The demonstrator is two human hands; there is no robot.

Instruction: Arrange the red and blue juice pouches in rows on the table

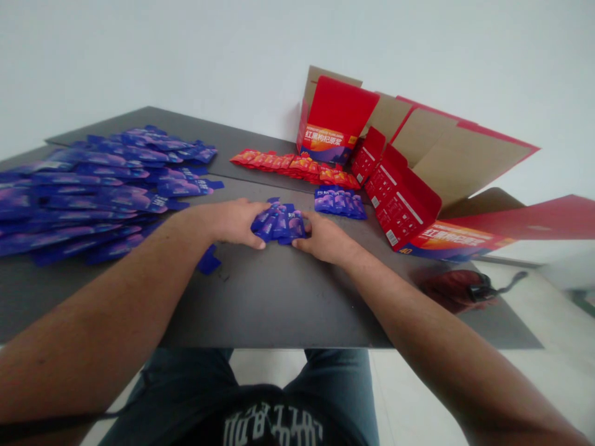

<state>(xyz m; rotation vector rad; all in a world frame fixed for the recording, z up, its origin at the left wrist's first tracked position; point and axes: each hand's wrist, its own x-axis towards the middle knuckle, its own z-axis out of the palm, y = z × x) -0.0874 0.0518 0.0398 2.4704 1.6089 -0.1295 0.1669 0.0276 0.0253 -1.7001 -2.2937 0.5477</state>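
Grey table, white wall, blue sachets

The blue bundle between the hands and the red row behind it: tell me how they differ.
Colour: the blue bundle is blue with purple, the red row red with orange.
Extent: the blue bundle is compact, while the red row stretches much longer.
Contact: the left hand and right hand hold the blue bundle; neither touches the red row.
Both consist of overlapping printed packets.
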